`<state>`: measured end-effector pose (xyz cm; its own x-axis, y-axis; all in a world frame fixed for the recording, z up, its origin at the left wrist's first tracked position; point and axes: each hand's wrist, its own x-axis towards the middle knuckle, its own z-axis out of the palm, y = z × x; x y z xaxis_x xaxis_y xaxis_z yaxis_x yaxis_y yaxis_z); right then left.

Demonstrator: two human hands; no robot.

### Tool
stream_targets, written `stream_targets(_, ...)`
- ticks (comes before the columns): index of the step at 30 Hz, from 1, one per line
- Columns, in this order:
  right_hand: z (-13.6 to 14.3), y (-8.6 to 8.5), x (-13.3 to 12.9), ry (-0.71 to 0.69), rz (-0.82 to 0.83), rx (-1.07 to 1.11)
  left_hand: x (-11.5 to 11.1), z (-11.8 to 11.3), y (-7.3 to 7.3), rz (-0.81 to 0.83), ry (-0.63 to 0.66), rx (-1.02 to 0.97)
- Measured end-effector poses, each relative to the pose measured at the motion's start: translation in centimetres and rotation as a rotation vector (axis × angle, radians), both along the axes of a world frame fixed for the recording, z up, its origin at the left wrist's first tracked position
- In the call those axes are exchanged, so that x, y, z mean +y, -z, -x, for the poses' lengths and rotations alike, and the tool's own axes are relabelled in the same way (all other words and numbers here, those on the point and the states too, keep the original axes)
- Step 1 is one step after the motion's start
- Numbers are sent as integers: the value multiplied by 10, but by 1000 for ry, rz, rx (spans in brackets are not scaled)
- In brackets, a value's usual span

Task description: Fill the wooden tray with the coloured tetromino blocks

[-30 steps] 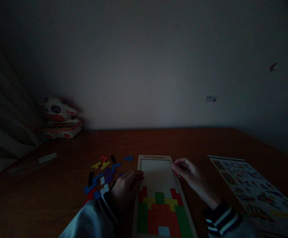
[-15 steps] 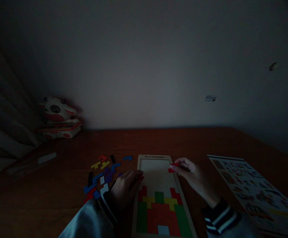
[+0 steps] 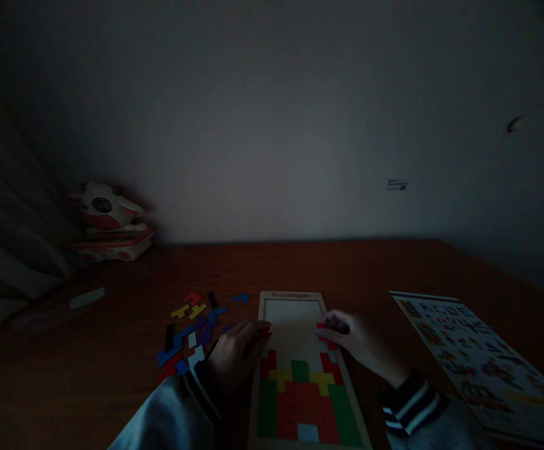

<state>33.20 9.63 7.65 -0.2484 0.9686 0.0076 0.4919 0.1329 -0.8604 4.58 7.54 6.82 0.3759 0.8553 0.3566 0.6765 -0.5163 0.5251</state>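
Note:
A wooden puzzle tray (image 3: 291,294) lies on the table, its near part filled with red, green, yellow and white pieces, its far part bare. At the tray's left edge my left hand (image 3: 239,353) pinches a red piece (image 3: 265,332), mostly covered by the fingers. Over the right side of the tray, my right hand (image 3: 354,337) has its fingers closed on another red piece (image 3: 321,332), just above the red piece (image 3: 327,362) set at the right edge.
Loose coloured pieces (image 3: 203,335) are scattered left of the tray. A printed pattern sheet (image 3: 478,356) lies on the right. A cow-shaped toy (image 3: 107,219) stands at the back left, near a curtain (image 3: 9,250). A pale strip (image 3: 87,298) lies on the left.
My right hand has moved nearer and slightly left with its red piece, down towards the filled rows. My left hand has barely moved.

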Motion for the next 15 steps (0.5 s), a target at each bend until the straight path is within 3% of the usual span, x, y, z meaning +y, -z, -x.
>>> stream_targets(5,1,0,0,26,-163,-158,0,1,1,1,2,15)
stream_targets(15,-5,4,-2,-115,-195,-202,-1,1,-1,8,10,4)
